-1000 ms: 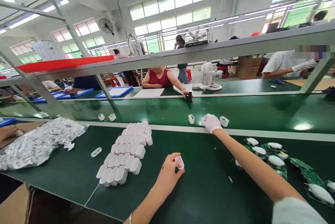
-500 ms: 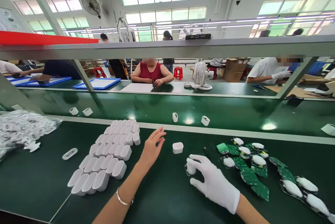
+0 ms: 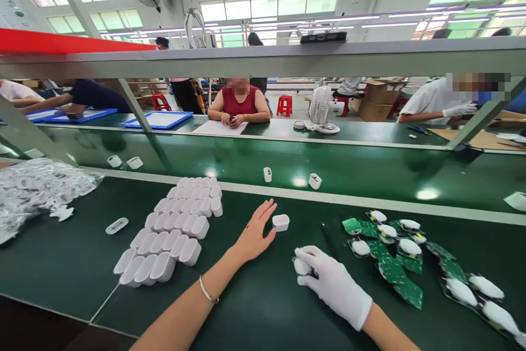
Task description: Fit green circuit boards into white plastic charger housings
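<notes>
My left hand, bare, is open with its fingers reaching forward. Its thumb and fingertips are beside a single white oval shell; I cannot tell whether they touch it. In a white glove, my right hand pinches a small circuit board with a white top, thumb and fingers on its edges. Left of my hands stand rows of white oval shells. To the right lie green circuit boards with white oval pieces on several of them.
A clear plastic bag of white parts lies at the far left, near a loose oval ring. A dark thin tool lies beyond my right hand. White shells sit on the green belt. Other people work across it.
My left hand has moved right, up to the single white shell. My right hand's fingers have closed onto the white-topped circuit board. The view has tilted down slightly.
</notes>
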{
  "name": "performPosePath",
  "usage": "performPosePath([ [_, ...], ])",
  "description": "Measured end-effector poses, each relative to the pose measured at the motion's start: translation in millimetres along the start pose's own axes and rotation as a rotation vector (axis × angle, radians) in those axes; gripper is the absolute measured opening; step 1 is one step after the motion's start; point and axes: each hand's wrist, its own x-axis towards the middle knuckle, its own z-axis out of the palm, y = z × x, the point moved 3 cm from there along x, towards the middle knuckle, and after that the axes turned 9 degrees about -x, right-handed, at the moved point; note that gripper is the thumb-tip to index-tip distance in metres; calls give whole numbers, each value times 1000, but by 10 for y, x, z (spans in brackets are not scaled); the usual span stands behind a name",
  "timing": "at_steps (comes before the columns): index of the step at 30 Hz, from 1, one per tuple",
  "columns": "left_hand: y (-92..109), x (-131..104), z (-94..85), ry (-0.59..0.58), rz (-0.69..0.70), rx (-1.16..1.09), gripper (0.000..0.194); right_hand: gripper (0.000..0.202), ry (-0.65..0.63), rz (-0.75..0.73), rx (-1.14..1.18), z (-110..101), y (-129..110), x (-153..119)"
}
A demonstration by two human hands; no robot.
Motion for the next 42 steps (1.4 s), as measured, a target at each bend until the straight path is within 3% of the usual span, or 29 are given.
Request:
performPosePath([
  [2,18,-8,33,-95,-69,-14,64,47,10,34,3,-8,-16,0],
  [5,8,-13,47,-173,-32,-14,47,55,83,74,-27,-36,-20,-7],
  [11,-122,69,48,-119,64,-50,34,48,25,-167,-165,-140,5,27],
  [14,-200,121,93,-144,27,-62,32,36,14,-167,-171,-207,43,49],
  [19,-151,127,132,-193,-16,-107,45,39,133,-33,-133,-190,57,71],
  [22,-30,50,106,-304,-65,-155,55,40,281,90,-7,-133,82,47],
  [24,46,3,78,-381,-103,-172,73,35,328,129,19,-97,126,41],
  [27,109,-13,34,-407,-113,-173,89,43,298,126,-86,-54,208,89],
  [29,111,1,20,-382,-100,-186,73,46,263,117,-115,-40,242,136],
  [33,65,18,45,-320,-94,-252,65,43,178,104,-94,-121,240,177],
  [35,26,19,76,-315,-130,-265,64,57,90,111,-84,-224,254,182],
  [39,-20,32,109,-348,-158,-269,64,65,-144,144,-197,-410,313,200],
  [42,-18,39,102,-362,-158,-244,64,64,-95,139,-192,-410,287,229],
])
